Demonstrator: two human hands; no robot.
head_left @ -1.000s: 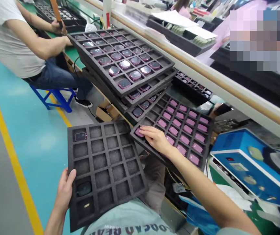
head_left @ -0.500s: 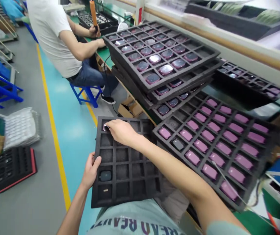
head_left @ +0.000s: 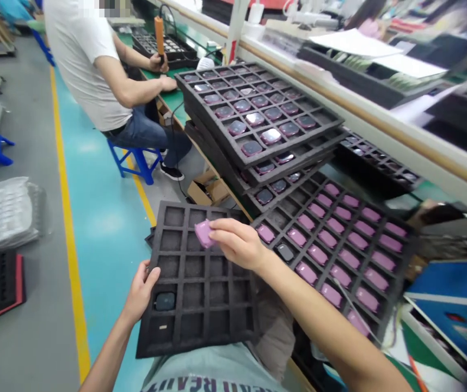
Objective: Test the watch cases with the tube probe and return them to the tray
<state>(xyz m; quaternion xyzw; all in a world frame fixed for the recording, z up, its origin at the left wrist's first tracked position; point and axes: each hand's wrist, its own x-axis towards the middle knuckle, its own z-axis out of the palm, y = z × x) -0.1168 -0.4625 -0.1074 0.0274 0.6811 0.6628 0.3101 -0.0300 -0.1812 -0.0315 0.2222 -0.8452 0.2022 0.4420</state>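
Pink and glossy, a small rounded plastic piece (head_left: 203,233) sits pinched between the thumb and fingertips of the right hand (head_left: 239,245), the other fingers loosely curled. It hangs tilted just above the upper cells of a black foam grid tray (head_left: 184,348) resting on the lap. The left hand (head_left: 141,291) is closed on that tray's left edge, thumb on top and fingers underneath, steadying it.

The work looks to be mid-transfer: the piece is lifted and in no cell. Setting it down anywhere would call for turning it flat and squaring it to the foam walls.

Near the left thumb a dark rounded piece (head_left: 165,301) fills one cell. Below it lies something small, perhaps a label; it is too tiny to tell.

Just right of the right wrist, a second foam tray (head_left: 288,204) holds rows of pink pieces and one dark one (head_left: 286,252); its near corner almost meets the lap tray, so room there is tight. Beyond the fingertips a stack of loaded trays (head_left: 331,117) overhangs. Left of the left hand the floor is open, past a yellow line (head_left: 68,228), and a seated co-worker (head_left: 82,60) works well apart.
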